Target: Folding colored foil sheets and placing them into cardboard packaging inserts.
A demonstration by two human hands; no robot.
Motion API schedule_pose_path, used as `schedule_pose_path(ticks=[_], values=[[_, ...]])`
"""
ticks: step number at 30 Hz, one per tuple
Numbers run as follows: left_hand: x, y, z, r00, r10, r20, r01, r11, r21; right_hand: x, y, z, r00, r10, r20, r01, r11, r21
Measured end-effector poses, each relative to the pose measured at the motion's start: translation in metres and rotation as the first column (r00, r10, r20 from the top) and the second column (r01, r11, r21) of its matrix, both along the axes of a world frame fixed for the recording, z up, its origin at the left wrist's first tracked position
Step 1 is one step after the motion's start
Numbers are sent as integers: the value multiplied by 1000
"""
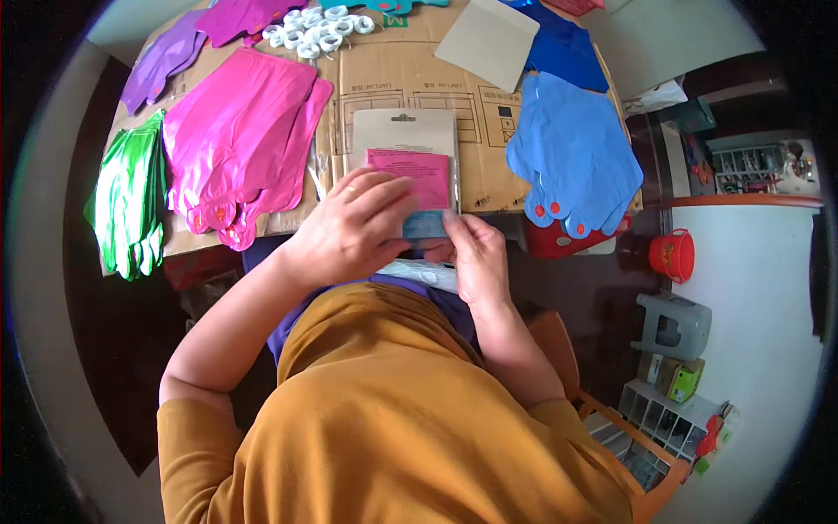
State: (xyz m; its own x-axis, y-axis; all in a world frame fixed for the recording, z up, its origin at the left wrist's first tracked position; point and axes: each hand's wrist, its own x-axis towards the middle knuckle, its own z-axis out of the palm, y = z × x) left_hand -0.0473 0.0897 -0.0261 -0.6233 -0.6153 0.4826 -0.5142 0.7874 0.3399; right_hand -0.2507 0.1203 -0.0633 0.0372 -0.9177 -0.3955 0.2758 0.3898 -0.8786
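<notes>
A flat clear packet with a hang-hole card (406, 127) lies at the table's near edge, with a pink printed piece (428, 179) and a blue piece (425, 225) showing in its front. My left hand (353, 223) is closed over the packet's lower left, fingers curled across the front and fingertips slightly blurred. At its lower right corner my right hand (478, 258) pinches the edge between thumb and fingers. The packet's lower left is hidden behind my left hand. Below my hands, a whitish plastic bundle (423, 273) rests on my lap.
Flat foil balloons lie on the cardboard-covered table (349, 70): pink (240, 131), green (131, 192) and purple (166, 61) left, light blue (572, 148) right. White ribbon rolls (316, 31) and a beige card (489, 39) lie farther back. A red bucket (672, 256) and grey stool (672, 325) stand right.
</notes>
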Motion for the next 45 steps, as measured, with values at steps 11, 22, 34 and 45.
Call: schedule_pose_path(ticks=[11,22,34,45], values=[[23,19,-21,976,175,-131,-174,985,21,6,13,-9,932,84,354,-98,995,23],[24,7,7,986,168,-23,-163,978,134,13,13,-11,919,25,394,-50,997,52],[18,-43,-2,882,285,375,-363,919,154,24,15,-15,906,-46,421,9,996,88],[33,-48,-6,966,194,169,-225,956,188,29,19,-15,945,8,328,-17,1000,24]])
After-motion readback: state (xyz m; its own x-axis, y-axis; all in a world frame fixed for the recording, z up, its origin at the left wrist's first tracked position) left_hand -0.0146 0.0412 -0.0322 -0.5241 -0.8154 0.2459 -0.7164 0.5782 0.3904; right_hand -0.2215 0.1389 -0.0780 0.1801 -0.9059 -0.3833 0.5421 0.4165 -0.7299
